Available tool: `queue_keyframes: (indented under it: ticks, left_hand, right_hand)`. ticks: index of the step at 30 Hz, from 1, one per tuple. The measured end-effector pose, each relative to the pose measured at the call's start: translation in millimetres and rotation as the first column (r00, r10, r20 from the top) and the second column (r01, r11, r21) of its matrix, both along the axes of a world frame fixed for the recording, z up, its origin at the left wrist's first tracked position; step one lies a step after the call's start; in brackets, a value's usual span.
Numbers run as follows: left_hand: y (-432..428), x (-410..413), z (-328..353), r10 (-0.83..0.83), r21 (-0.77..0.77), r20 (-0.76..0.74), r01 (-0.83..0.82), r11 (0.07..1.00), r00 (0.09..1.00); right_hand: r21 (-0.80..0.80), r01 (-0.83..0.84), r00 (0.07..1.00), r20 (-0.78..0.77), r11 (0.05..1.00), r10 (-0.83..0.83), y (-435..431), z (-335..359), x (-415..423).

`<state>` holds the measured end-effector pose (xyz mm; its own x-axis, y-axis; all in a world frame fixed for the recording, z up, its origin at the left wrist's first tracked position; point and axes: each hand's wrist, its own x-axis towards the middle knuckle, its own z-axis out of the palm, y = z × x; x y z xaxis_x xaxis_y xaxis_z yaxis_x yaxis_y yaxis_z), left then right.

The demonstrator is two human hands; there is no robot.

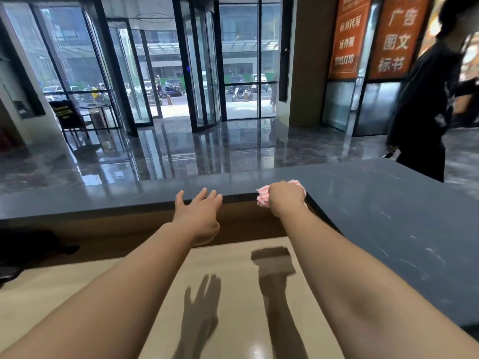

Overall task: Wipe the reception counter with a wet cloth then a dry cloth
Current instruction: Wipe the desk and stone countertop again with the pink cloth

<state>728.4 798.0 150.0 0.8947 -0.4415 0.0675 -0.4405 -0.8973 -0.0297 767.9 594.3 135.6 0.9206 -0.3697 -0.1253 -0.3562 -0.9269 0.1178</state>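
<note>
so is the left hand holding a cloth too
No, the left hand is open with spread fingers and holds nothing; only the right hand grips the cloth.

Dark veined stone counter [375, 203], smooth low sheen, soft pink-striped cloth [261, 196], glossy pale desk [233, 281], polished stone floor [207, 151]

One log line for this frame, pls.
phase: wiping counter | right hand: grips striped cloth at counter's inner corner | left hand: open, fingers spread by counter edge, empty | cloth wet or dry: cannot tell
</note>
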Motion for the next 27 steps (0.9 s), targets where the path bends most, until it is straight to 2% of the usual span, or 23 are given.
queue_keyframes:
  ticks: [4,7,9,16,20,24,27]
  left_hand:
    - [-8.1,-36.3,0.3,-0.015,-0.022,-0.021,0.015,1.000,1.000]
    - [-16.0,-62.3,-4.1,-0.043,-0.039,-0.042,0.041,0.998,0.998]
    - [-24.2,-80.8,-8.7,-0.067,-0.057,-0.045,0.065,0.996,0.997]
    - [-61.5,-122.0,-18.9,-0.126,-0.041,-0.091,0.123,0.992,0.988]
    - [-84.6,-122.4,-17.0,-0.132,-0.049,-0.075,0.128,0.991,0.988]
    - [-109.3,-106.1,-15.4,-0.099,-0.057,-0.066,0.096,0.994,0.993]
    - [-134.5,-88.5,-18.4,-0.053,-0.064,-0.072,0.049,0.997,0.996]
  right_hand:
    - [-0.093,-0.007,0.999,0.034,0.996,0.010,-3.2,16.1,-68.8]
    - [-0.080,-0.036,0.990,-0.142,0.996,0.024,-11.5,23.9,-109.1]
    - [-0.132,-0.058,0.984,-0.175,0.990,0.035,-24.1,24.5,-134.3]
    - [-0.130,-0.079,0.993,-0.098,0.988,0.067,-52.7,33.1,-206.7]
    - [-0.159,-0.014,1.000,0.004,0.987,0.015,-73.8,30.8,-209.6]
    - [-0.078,0.048,0.991,0.128,0.996,-0.038,-92.6,28.7,-189.3]
    - [-0.051,0.024,0.989,0.146,0.998,-0.016,-115.0,29.6,-165.0]
